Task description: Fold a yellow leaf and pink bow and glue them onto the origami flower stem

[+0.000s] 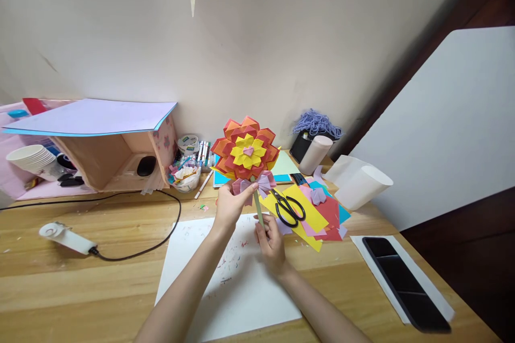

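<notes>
A folded paper flower (246, 152), with red, orange and yellow layers and a small pink heart at its centre, stands upright on a thin green stem (258, 213). Pink paper bows (252, 183) sit just under the bloom. My left hand (229, 204) pinches the pink bow at the flower's base. My right hand (271, 243) is closed round the lower end of the stem. Both hands hover over a white sheet (229, 284) on the wooden table (80, 289).
Black scissors (288, 208) lie on coloured paper sheets (317, 217) right of the flower. A glue gun (66, 238) with a black cord lies at left. Behind are a cardboard box (116, 158), paper cups (32, 161), markers (203, 153) and rolled paper (362, 185). A black phone (404, 284) lies at right.
</notes>
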`<state>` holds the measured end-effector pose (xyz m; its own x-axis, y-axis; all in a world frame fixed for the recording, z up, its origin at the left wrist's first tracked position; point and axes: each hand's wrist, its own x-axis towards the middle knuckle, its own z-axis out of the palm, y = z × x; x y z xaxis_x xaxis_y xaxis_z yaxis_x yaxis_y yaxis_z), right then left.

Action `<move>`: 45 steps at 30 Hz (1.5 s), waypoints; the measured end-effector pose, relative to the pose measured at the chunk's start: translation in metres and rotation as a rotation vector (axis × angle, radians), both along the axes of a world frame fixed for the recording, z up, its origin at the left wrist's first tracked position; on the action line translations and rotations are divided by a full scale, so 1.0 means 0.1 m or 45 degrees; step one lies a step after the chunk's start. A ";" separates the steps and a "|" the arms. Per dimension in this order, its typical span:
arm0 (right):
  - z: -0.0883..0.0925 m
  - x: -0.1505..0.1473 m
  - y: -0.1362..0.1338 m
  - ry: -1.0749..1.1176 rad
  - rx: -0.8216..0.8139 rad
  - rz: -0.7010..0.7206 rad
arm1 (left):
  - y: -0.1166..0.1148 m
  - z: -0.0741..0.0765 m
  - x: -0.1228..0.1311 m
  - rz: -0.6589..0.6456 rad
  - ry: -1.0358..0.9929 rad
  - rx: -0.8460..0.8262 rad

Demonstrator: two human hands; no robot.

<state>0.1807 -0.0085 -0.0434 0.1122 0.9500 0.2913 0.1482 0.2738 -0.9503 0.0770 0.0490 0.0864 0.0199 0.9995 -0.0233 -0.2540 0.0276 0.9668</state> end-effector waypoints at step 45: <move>0.04 -0.01 -0.01 -0.012 -0.051 0.061 | 0.02 -0.04 -0.01 0.011 -0.014 0.052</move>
<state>0.1799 -0.0091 -0.0398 0.0633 0.9652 0.2539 0.1450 0.2428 -0.9592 0.0762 0.0509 0.0828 0.0111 0.9998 0.0179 -0.2644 -0.0143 0.9643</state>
